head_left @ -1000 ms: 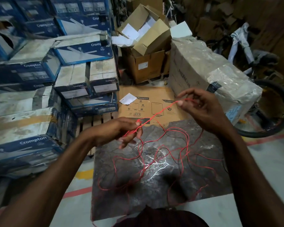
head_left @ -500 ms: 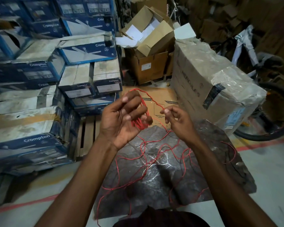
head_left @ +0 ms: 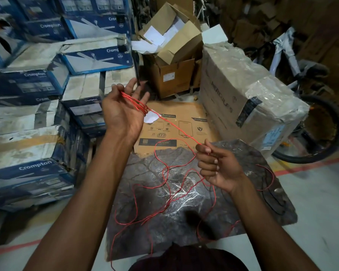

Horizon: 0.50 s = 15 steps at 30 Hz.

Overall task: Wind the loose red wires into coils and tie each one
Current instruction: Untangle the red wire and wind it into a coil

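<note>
My left hand (head_left: 123, 110) is raised palm-up with its fingers spread, and several turns of thin red wire (head_left: 134, 102) are wound across the palm and fingers. From there a taut strand (head_left: 176, 127) runs down and right to my right hand (head_left: 217, 167), which pinches it between thumb and fingers. The remaining wire (head_left: 164, 192) lies in loose tangled loops on a dark marble slab (head_left: 184, 222) below both hands. Another red loop (head_left: 270, 177) lies at the slab's right side, next to a thin black wire (head_left: 272, 202).
Stacked blue and white cartons (head_left: 37, 114) fill the left. A flat brown carton (head_left: 174, 124) lies beyond the slab. An open cardboard box (head_left: 170, 61) and a large plastic-wrapped carton (head_left: 249, 94) stand behind; a bicycle (head_left: 311, 114) is on the right.
My left hand has lifted and opened palm-up with more wire wound on it. My right hand has dropped down and right, drawing a strand tight. Fewer loose loops lie on the slab.
</note>
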Tool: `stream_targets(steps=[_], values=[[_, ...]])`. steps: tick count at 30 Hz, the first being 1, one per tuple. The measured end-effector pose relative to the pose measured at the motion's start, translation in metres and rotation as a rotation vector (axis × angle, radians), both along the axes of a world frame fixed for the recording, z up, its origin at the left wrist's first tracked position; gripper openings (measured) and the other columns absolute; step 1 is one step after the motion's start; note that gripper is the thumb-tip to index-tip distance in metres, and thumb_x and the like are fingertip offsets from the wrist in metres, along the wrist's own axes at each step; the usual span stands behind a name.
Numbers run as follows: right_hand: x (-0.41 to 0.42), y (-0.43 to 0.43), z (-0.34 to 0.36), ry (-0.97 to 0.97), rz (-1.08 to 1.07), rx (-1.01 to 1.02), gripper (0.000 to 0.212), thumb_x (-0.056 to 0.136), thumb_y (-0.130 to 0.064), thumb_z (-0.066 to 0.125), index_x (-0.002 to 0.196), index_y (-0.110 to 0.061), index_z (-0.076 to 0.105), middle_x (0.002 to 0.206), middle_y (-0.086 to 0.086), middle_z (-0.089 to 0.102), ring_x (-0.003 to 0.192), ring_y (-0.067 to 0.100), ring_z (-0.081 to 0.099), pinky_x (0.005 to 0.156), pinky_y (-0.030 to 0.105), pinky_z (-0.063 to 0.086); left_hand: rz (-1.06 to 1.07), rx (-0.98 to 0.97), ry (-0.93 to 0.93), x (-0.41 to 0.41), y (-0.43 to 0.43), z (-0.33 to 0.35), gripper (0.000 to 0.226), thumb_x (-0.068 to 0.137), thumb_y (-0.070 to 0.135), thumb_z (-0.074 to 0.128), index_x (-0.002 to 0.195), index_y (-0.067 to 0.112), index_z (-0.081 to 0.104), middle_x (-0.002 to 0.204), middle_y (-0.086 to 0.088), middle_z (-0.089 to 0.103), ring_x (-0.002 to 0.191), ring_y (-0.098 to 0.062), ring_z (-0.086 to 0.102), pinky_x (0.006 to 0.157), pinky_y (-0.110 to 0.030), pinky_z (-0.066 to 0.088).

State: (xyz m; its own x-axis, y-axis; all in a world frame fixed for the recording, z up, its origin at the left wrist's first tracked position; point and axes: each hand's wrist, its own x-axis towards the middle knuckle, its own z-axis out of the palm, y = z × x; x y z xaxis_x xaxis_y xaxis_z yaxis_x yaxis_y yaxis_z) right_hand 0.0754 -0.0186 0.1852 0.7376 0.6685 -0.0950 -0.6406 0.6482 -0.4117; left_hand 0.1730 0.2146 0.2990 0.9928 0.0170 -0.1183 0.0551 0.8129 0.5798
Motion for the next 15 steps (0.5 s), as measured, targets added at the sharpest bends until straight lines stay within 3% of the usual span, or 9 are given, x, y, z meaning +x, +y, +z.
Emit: stream_targets(steps=[2, 4, 6, 7, 9, 11, 12, 13, 15], values=[[0.001, 0.002, 0.005, 0.003, 0.034, 0.047, 0.025, 0.109, -0.029, 0.039, 0.091, -0.014, 0.048, 0.061, -0.005, 0.030, 0.045, 0.004, 0.012, 0.043, 0.020, 0.014, 0.060, 0.121, 0.005, 0.001, -0.006, -0.001, 0.034, 0.108, 0.025, 0.031, 0.079, 0.021, 0.049, 0.137, -0.014, 0.058, 0.135, -0.025, 0.049, 0.115, -0.051, 0.028], [0.002, 0.005, 0.011, 0.002, 0.047, 0.063, 0.025, 0.109, -0.030, 0.036, 0.096, -0.013, 0.048, 0.061, -0.005, 0.031, 0.044, 0.005, 0.018, 0.041, 0.019, 0.019, 0.169, 0.337, -0.065, -0.001, -0.012, -0.003, 0.034, 0.109, 0.022, 0.032, 0.079, 0.021, 0.048, 0.144, -0.015, 0.056, 0.139, -0.021, 0.047, 0.116, -0.039, 0.029], [0.002, 0.007, 0.015, -0.013, 0.052, 0.032, 0.026, 0.109, -0.031, 0.033, 0.100, -0.012, 0.049, 0.059, -0.006, 0.031, 0.044, 0.008, 0.028, 0.041, 0.019, 0.029, 0.229, 0.687, -0.189, -0.005, -0.017, -0.007, 0.036, 0.111, 0.020, 0.029, 0.081, 0.021, 0.047, 0.147, -0.013, 0.055, 0.143, -0.018, 0.043, 0.109, -0.019, 0.036], [0.002, 0.008, 0.016, -0.034, 0.049, -0.018, 0.027, 0.109, -0.031, 0.033, 0.101, -0.012, 0.050, 0.058, -0.006, 0.032, 0.044, 0.008, 0.032, 0.042, 0.020, 0.035, 0.212, 0.877, -0.258, -0.008, -0.018, -0.011, 0.035, 0.112, 0.022, 0.027, 0.083, 0.021, 0.046, 0.144, -0.011, 0.057, 0.143, -0.016, 0.043, 0.107, -0.018, 0.037], [0.001, 0.010, 0.021, -0.116, 0.037, -0.168, 0.030, 0.107, -0.031, 0.035, 0.103, -0.011, 0.057, 0.055, -0.008, 0.036, 0.043, 0.008, 0.041, 0.052, 0.024, 0.048, 0.163, 1.225, -0.383, -0.012, -0.018, -0.021, 0.030, 0.111, 0.029, 0.025, 0.091, 0.022, 0.047, 0.131, -0.003, 0.066, 0.134, -0.014, 0.051, 0.114, -0.035, 0.037], [0.000, 0.010, 0.029, -0.266, 0.038, -0.321, 0.028, 0.105, -0.030, 0.041, 0.110, -0.010, 0.060, 0.054, -0.009, 0.042, 0.045, 0.010, 0.049, 0.078, 0.038, 0.058, 0.159, 1.550, -0.526, -0.014, -0.012, -0.028, 0.028, 0.109, 0.030, 0.028, 0.105, 0.018, 0.052, 0.109, 0.006, 0.071, 0.114, -0.017, 0.062, 0.115, -0.057, 0.032], [-0.002, 0.009, 0.035, -0.363, 0.048, -0.409, 0.027, 0.104, -0.029, 0.045, 0.116, -0.010, 0.061, 0.054, -0.008, 0.042, 0.046, 0.012, 0.049, 0.091, 0.046, 0.053, 0.149, 1.672, -0.595, -0.013, -0.009, -0.030, 0.027, 0.109, 0.028, 0.029, 0.108, 0.016, 0.054, 0.096, 0.011, 0.072, 0.105, -0.019, 0.065, 0.116, -0.061, 0.026], [-0.004, 0.008, 0.042, -0.459, 0.066, -0.514, 0.028, 0.104, -0.028, 0.049, 0.122, -0.010, 0.061, 0.055, -0.005, 0.040, 0.047, 0.013, 0.047, 0.096, 0.050, 0.048, 0.123, 1.758, -0.637, -0.014, -0.006, -0.029, 0.027, 0.109, 0.026, 0.029, 0.110, 0.016, 0.054, 0.082, 0.011, 0.072, 0.100, -0.020, 0.068, 0.118, -0.059, 0.020], [-0.008, 0.003, 0.058, -0.610, 0.115, -0.748, 0.033, 0.104, -0.021, 0.052, 0.136, -0.015, 0.059, 0.058, 0.003, 0.032, 0.051, 0.015, 0.038, 0.082, 0.040, 0.047, 0.068, 1.863, -0.655, -0.012, 0.005, -0.031, 0.025, 0.109, 0.025, 0.031, 0.112, 0.015, 0.054, 0.062, 0.010, 0.062, 0.095, -0.026, 0.069, 0.115, -0.043, 0.025]])
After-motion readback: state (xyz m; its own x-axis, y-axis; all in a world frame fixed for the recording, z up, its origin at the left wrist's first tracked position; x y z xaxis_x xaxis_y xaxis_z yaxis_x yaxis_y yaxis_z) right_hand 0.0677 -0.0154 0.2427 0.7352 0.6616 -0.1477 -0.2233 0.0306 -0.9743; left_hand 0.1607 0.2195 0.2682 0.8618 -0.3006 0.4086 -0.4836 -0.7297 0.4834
